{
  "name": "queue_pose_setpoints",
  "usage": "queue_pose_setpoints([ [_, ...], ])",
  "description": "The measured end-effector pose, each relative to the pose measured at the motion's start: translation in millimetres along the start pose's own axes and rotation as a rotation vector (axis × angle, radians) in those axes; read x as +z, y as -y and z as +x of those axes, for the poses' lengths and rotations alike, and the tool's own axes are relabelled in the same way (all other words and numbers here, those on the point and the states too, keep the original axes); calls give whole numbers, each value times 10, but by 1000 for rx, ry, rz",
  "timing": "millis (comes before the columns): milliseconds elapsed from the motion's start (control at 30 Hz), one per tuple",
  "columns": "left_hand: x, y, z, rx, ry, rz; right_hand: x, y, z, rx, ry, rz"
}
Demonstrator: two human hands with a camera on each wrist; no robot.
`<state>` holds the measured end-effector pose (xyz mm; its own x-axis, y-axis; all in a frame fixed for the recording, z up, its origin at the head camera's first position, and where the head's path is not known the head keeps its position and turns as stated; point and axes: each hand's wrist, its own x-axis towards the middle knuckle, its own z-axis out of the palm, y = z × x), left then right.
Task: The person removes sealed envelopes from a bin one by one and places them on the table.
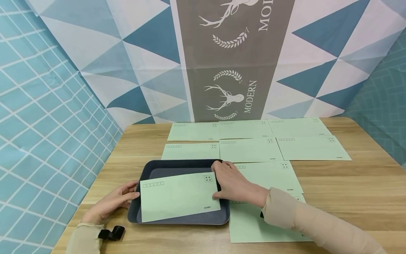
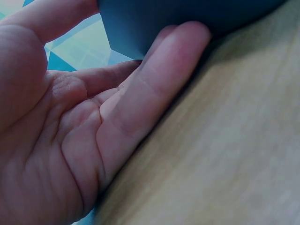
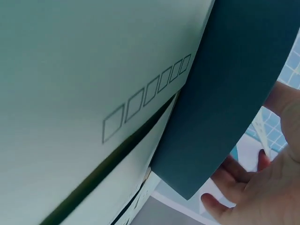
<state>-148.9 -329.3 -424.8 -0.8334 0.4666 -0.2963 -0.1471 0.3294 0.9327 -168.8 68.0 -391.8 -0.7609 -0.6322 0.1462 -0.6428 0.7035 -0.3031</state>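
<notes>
A dark blue-grey tray (image 1: 190,219) sits on the wooden table, with a pale green envelope (image 1: 177,195) lying at a slant across it. My left hand (image 1: 118,197) is at the tray's left end. In the left wrist view, the loosely straight fingers (image 2: 154,79) reach along the table to the tray's wall (image 2: 140,23). My right hand (image 1: 233,181) reaches over the tray's right end, its fingers at the envelope's top right corner and its thumb at the short edge. In the right wrist view, the tray's outer wall (image 3: 225,89) hides the fingertips.
Several more pale green envelopes (image 1: 250,150) lie in rows behind and right of the tray, some partly covered by the tray or right arm. A small black object (image 1: 111,233) is by the left wrist. Patterned cloth (image 1: 152,49) hangs behind the table.
</notes>
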Motion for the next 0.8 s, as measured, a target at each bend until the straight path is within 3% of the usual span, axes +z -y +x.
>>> queue_pose_setpoints([
  [300, -24, 32, -10, 71, 40, -19, -45, 41, -98, -9, 30, 307],
  [433, -18, 14, -22, 57, 25, -3, -44, 43, -130, -27, 21, 403],
  [567, -6, 6, -35, 28, 4, 23, -61, 47, -166, -40, -38, 499],
  [800, 1, 13, -27, 63, 31, -12, -192, 43, -206, -31, -217, 689],
])
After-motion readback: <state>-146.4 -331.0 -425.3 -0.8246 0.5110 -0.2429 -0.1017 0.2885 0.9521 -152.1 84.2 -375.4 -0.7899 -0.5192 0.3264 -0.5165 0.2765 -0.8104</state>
